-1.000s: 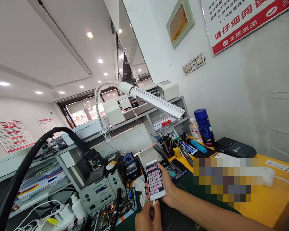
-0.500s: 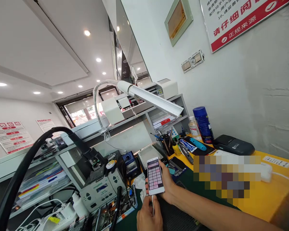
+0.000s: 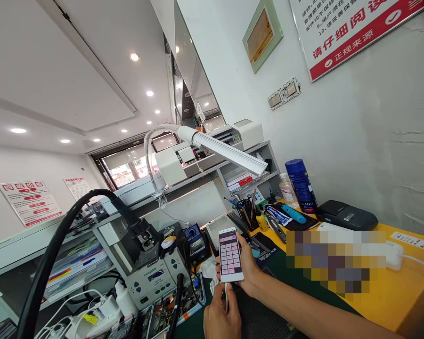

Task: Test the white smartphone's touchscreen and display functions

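Observation:
A white smartphone (image 3: 230, 256) with its screen lit, showing a grid of pinkish tiles, is held upright over the bench. My right hand (image 3: 249, 268) closes around it from behind, thumb along the right edge and fingertips at the left edge. Below it, my left hand (image 3: 222, 313) pinches the plug end of a white cable (image 3: 226, 296) against the phone's bottom edge. Whether the plug sits fully in the port cannot be made out. Under both hands lies a dark mat (image 3: 257, 310), and crumpled white tissue (image 3: 209, 268) is just left of the phone.
A grey soldering station (image 3: 151, 282) and a tray of loose parts (image 3: 176, 301) stand to the left. A black hose (image 3: 56, 235) arches at far left. A lamp (image 3: 229, 153) hangs above. Tools, a blue can (image 3: 301, 186) and a black case (image 3: 346, 214) line the back right.
The view has shifted slightly, so the scene sits a little farther right and lower. Both hands keep their grip on the phone and cable.

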Available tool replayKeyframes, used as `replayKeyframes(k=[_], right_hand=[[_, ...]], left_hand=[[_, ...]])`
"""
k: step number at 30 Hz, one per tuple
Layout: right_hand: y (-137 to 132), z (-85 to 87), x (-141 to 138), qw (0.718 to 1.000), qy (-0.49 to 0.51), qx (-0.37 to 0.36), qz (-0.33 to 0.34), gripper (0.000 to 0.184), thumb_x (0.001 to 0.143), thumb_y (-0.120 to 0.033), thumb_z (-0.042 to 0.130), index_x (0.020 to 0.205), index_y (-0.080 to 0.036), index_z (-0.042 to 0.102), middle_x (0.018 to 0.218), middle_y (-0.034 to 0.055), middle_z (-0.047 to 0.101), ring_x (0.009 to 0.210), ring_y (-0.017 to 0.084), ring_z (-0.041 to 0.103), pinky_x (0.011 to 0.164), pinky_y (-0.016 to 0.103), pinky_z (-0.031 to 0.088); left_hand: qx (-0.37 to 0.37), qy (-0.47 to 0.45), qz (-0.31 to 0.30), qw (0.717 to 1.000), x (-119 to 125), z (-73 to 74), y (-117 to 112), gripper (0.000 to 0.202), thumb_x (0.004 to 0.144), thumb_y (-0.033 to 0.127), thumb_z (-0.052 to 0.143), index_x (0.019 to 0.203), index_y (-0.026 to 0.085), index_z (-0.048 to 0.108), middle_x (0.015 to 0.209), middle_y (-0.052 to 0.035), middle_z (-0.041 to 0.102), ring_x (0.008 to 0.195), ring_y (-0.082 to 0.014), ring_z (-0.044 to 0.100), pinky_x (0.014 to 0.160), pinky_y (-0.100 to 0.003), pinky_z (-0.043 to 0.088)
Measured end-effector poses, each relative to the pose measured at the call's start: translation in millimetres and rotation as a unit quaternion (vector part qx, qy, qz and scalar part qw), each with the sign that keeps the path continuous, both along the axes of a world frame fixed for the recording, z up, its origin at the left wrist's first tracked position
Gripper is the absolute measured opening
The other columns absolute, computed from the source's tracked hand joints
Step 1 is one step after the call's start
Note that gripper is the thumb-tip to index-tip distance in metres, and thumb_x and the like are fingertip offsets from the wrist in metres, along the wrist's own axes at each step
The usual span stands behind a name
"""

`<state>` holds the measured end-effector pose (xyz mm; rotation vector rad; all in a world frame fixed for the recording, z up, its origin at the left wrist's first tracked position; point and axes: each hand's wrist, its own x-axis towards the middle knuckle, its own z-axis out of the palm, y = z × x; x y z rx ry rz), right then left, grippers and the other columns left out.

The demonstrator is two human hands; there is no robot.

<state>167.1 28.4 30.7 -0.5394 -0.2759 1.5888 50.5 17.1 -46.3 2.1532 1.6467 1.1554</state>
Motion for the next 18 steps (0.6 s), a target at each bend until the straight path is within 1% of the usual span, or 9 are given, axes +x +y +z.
replayKeyframes(k=[4, 9, 14, 18], right_hand=[[0.7, 0.2, -0.5, 1.0, -0.004, 0.007, 0.004, 0.056, 0.084, -0.068, 0.043, 0.082, -0.015, 0.06, 0.063, 0.0073, 0.065, 0.05, 0.021, 0.064, 0.045, 0.034, 0.054], [3.0, -0.7, 0.3, 1.0, 0.0, 0.013, 0.004, 0.054, 0.085, -0.067, 0.043, 0.082, -0.016, 0.059, 0.063, 0.0069, 0.066, 0.05, 0.021, 0.064, 0.046, 0.034, 0.055], [5.7, -3.3, -1.0, 1.0, -0.008, 0.019, -0.001, 0.059, 0.086, -0.069, 0.038, 0.085, -0.014, 0.059, 0.065, 0.0097, 0.067, 0.049, 0.022, 0.064, 0.046, 0.036, 0.055], [9.2, -6.1, -0.3, 1.0, -0.005, 0.015, 0.002, 0.06, 0.085, -0.07, 0.039, 0.087, -0.014, 0.059, 0.067, 0.0107, 0.068, 0.049, 0.023, 0.064, 0.046, 0.037, 0.055]], left_hand=[[0.028, 0.012, 0.012, 0.999, 2.4, 2.5, -2.0, 0.044, 0.095, 0.042, 0.029, 0.09, 0.018, 0.066, 0.04, 0.0022, 0.04, 0.036, -0.0172, 0.042, 0.047, -0.027, 0.013], [0.044, 0.039, -0.008, 0.998, 0.8, 4.5, 0.8, 0.045, 0.095, 0.04, 0.028, 0.09, 0.018, 0.067, 0.041, 0.0002, 0.045, 0.038, -0.0191, 0.045, 0.049, -0.027, 0.012], [0.018, 0.053, 0.011, 0.998, 1.0, 4.8, 4.3, 0.044, 0.095, 0.039, 0.029, 0.096, 0.02, 0.068, 0.047, -0.0033, 0.054, 0.041, -0.0208, 0.048, 0.049, -0.026, 0.013], [-0.011, 0.042, 0.02, 0.999, 1.4, 3.7, 6.8, 0.043, 0.095, 0.041, 0.03, 0.098, 0.02, 0.068, 0.047, -0.0022, 0.052, 0.04, -0.0192, 0.047, 0.048, -0.026, 0.013]])
